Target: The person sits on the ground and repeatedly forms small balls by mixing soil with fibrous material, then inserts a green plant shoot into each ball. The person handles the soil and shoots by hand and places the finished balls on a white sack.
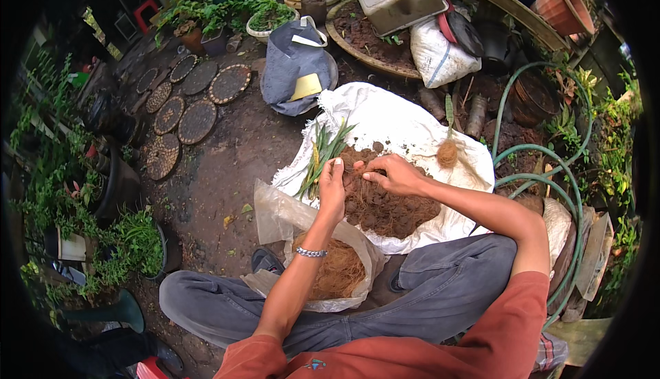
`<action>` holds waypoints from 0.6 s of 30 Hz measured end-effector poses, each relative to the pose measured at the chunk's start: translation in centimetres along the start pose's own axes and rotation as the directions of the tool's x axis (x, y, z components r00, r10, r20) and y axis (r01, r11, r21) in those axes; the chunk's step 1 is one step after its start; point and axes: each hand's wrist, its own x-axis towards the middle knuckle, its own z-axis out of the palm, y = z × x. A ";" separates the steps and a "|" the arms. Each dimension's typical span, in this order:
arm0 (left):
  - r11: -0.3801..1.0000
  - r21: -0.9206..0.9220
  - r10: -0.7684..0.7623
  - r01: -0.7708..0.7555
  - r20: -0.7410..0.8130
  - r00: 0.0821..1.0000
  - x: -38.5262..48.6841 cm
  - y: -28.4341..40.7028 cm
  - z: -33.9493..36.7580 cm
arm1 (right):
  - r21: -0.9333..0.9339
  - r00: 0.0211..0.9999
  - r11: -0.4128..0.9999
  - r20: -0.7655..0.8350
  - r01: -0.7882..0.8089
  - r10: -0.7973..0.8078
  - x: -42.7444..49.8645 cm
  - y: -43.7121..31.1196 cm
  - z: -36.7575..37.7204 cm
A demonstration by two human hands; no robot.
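My left hand (332,185) and my right hand (392,173) are raised close together over a heap of brown soil mixed with fibre (392,214), fingertips bent; whether anything is pinched between them cannot be told. The heap lies on a white woven sack (371,105). Long green leaves (322,154) rest on the sack left of the heap. To its right stands a fibre-wrapped ball (447,154) with one upright leaf. Between my legs, an open plastic bag (371,270) holds loose brown coconut-like fibre (337,270), below my left hand.
A grey fabric bag (289,69) and a large round planter (361,56) are beyond the sack. A green hose (577,193) coils at the right. Round stepping stones (197,121) and potted plants (139,245) are at the left. Part of another person's leg (118,350) shows at lower left.
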 end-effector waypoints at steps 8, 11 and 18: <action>0.923 -0.271 -0.253 0.275 0.111 0.961 -0.7 -0.6 0.6 | 0.275 0.978 0.958 -0.161 -0.085 0.133 0.4 2.0 1.6; 0.916 -0.245 -0.294 0.317 0.125 0.948 -0.7 -1.5 0.8 | 0.391 0.989 0.917 -0.083 -0.079 0.120 0.3 2.7 2.5; 0.885 -0.169 -0.406 0.433 0.173 0.897 -0.7 -0.9 0.1 | 0.371 0.997 0.925 0.044 -0.081 0.070 -0.4 2.1 2.7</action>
